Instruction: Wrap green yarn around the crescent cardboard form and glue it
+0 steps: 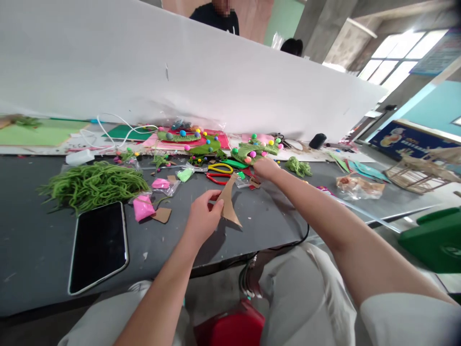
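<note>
A curved, pointed piece of brown cardboard is pinched between the thumb and fingers of my left hand, just over the grey table. My right hand reaches forward to the near edge of a green piece dotted with colored pompoms; its fingertips are hard to make out, so what they hold, if anything, cannot be told. Between the hands lie yellow-handled scissors, a red-handled pair and a small green packet.
Green yarn and a tablet lie at the left, near pink packets. A white partition stands behind the table. At the right are a plastic bag and a green bin. A person is beyond the partition.
</note>
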A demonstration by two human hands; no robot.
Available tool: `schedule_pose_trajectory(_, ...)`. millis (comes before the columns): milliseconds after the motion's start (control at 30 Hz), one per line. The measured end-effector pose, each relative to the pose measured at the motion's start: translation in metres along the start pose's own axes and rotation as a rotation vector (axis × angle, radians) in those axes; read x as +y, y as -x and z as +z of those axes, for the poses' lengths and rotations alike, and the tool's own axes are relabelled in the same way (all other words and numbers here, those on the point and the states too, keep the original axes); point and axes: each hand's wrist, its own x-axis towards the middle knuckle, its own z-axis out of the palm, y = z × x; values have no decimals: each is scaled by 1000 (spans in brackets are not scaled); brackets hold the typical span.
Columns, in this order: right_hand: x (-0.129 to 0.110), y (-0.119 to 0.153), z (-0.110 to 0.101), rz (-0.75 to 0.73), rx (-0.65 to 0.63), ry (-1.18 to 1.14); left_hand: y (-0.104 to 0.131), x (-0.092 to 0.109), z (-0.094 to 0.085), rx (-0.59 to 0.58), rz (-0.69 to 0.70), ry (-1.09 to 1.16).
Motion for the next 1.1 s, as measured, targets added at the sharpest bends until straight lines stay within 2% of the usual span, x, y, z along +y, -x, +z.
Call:
schedule_pose_trajectory(200,-1,13,-25,14,-31,-14,1,4,-7,-4,23,-116)
schedule_pose_trajectory(333,-12,28,-62,38,3,-93,1,4,-10,28,55,-250)
schedule_pose_trajectory(467,-28,63,-108,2,50,-204,-3,-1,-18,96,103,-338)
schedule_pose_trajectory(533,-35,87,-115,-69,42,-255,-6,-3,-28,165,116,-383)
schedule_pose_trajectory(567,-38,99,-112,-148,36,-356,-7,-4,-35,213,118,-407)
schedule_pose_trajectory(633,-42,118,-92,-259,-69,-562,-7,-3,-48,315,133,-445)
schedule_pose_trajectory(733,-44,130,-44,-316,-182,-715,-5,1,-59,408,181,-446)
schedule_pose_trajectory(767,-44,130,-27,-325,-208,-732,-4,3,-58,392,190,-427)
schedule_pose_trajectory(833,-45,129,-1,-335,-235,-751,-3,3,-50,287,184,-376)
schedule_pose_trajectory(900,-46,128,14,-342,-246,-751,-3,2,-38,165,153,-340)
schedule_pose_trajectory(1000,-45,131,22,-332,-231,-709,-2,-3,-24,52,108,-361)
schedule_pose_trajectory(1100,-44,136,26,-287,-159,-627,1,-5,-17,-13,80,-438)
